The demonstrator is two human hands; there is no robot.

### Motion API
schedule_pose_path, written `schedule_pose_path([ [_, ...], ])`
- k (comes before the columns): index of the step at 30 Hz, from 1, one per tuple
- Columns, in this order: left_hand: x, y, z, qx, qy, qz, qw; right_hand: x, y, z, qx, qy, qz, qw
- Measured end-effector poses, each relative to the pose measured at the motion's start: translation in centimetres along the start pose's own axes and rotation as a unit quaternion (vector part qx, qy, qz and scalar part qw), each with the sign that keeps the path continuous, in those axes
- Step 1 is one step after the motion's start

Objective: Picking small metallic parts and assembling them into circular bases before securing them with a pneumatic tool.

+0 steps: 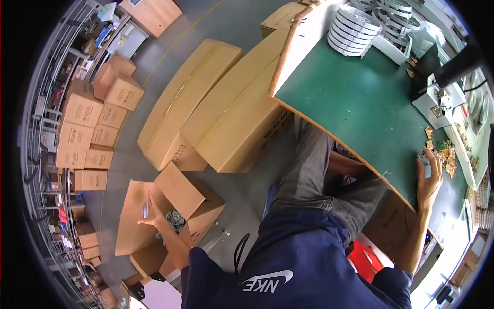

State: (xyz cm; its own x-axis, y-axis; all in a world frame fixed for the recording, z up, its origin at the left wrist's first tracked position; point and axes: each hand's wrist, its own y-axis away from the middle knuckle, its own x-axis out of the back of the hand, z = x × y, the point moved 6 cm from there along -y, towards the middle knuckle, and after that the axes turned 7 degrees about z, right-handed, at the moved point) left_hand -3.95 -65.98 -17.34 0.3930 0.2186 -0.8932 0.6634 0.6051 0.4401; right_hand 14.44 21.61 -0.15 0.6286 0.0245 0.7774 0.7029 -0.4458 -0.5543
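My left hand (153,215) is over an open cardboard box (128,219) at the lower left. A small grey piece (145,209) sits between its thumb and fingers; its kind is too small to tell. Inside the box lies a bundle of grey-green parts (176,220). My right hand (430,179) rests low over the green-topped workbench (355,113), fingers curled around a small grey part (425,161), mostly hidden. Just beyond its fingertips is a loose pile of small brass-coloured pieces (450,160).
Stacked white rings (355,31) stand at the bench's far end. A small white-and-black bench device (435,105) is at the right edge. Long closed cartons (231,103) lie on the floor left of the bench. More boxes (82,118) and shelving line the far left.
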Motion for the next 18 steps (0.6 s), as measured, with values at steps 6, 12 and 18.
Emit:
schedule_pose_path([
  [6,-9.8,8.2,-20.3,0.053,-0.511,-0.313,0.799,-0.2,-0.7,-2.0,0.031,-0.018,-0.001,0.999],
  [12,-21.4,38.4,-51.0,0.109,-0.446,-0.776,0.432,0.4,-0.6,-1.5,0.028,-0.036,0.011,0.999],
  [18,-18.8,43.1,-71.6,-0.063,-0.58,-0.812,-0.035,0.8,-0.9,-1.7,-0.006,-0.068,0.046,0.997],
])
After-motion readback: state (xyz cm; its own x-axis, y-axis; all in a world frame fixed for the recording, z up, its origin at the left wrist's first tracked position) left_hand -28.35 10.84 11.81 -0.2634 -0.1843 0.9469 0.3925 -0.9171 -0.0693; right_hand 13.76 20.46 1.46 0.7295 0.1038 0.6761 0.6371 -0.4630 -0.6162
